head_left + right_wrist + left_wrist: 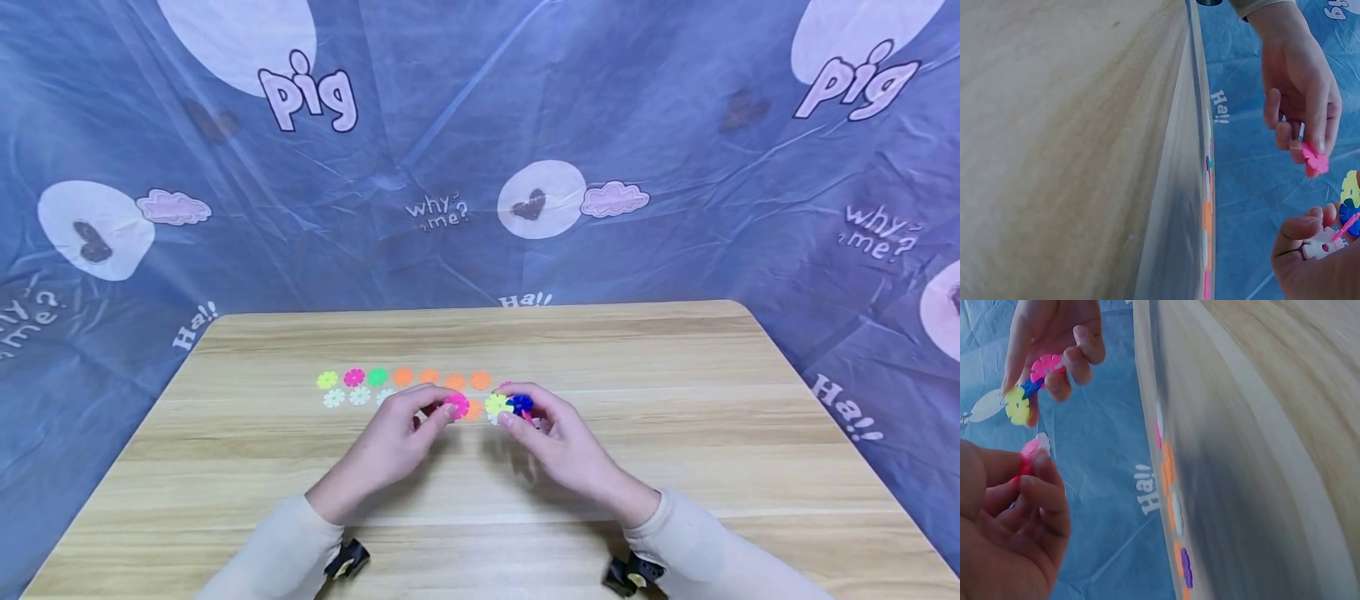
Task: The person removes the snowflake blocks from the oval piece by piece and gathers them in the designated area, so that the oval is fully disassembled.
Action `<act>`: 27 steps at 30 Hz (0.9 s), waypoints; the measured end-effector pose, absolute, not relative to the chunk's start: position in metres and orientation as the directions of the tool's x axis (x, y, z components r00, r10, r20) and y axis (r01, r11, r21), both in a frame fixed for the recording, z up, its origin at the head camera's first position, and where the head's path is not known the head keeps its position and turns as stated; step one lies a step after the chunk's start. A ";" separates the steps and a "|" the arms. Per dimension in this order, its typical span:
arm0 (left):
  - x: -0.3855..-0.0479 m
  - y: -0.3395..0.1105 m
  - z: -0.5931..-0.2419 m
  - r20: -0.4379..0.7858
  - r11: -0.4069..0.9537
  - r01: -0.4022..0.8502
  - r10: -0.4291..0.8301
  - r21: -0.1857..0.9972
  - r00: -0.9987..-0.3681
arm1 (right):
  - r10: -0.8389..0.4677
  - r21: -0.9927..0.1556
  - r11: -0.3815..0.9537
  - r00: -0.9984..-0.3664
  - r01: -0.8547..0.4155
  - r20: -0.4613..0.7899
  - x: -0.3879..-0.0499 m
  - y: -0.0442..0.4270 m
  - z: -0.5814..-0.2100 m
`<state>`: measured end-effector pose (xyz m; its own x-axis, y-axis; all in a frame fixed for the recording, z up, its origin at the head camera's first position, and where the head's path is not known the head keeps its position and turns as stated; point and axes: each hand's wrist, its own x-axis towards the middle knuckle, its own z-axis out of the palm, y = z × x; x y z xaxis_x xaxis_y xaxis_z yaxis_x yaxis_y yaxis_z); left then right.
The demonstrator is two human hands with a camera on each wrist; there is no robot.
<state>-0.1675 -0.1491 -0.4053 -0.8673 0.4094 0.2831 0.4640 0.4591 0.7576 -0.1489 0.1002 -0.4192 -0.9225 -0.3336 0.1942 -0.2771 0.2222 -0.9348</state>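
Note:
In the head view my left hand (401, 429) pinches a pink flower-shaped plastic disc (457, 406) between thumb and forefinger. A pale sliver shows at its fingers (1301, 131) in the right wrist view; I cannot tell what it is. Opposite, my right hand (566, 437) holds a chain of interlocked discs: a yellow disc (497, 406) at the front, a dark blue disc (520, 405) behind it, then a pink disc (1046, 365) and a white disc (1319, 247). The yellow disc faces the pink one across a small gap. Both hands are raised above the table.
Loose discs lie in rows on the wooden table (465, 550): a yellow one (327, 380), a pink one (354, 377), a green one (377, 377), several orange ones (480, 380) and several white ones (333, 398). A patterned blue cloth (420, 267) hangs behind.

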 end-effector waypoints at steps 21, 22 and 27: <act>-0.173 -0.186 -0.417 0.074 0.549 0.262 0.340 0.794 -0.937 | -0.336 -0.929 0.218 -0.917 -0.298 0.215 -0.149 0.100 -0.419; -0.173 -0.188 -0.417 0.054 0.557 0.246 0.337 0.794 -0.940 | -0.336 -0.930 0.217 -0.917 -0.297 0.215 -0.149 0.100 -0.419; -0.175 -0.194 -0.418 -0.008 0.621 0.187 0.297 0.761 -0.955 | -0.338 -0.932 0.210 -0.916 -0.296 0.215 -0.149 0.100 -0.419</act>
<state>-0.1753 -0.1939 -0.4183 -0.9548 0.2972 -0.0083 0.1868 0.6214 0.7609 -0.1486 0.0996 -0.4186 -0.9162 -0.3384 0.2145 -0.2959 0.2104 -0.9318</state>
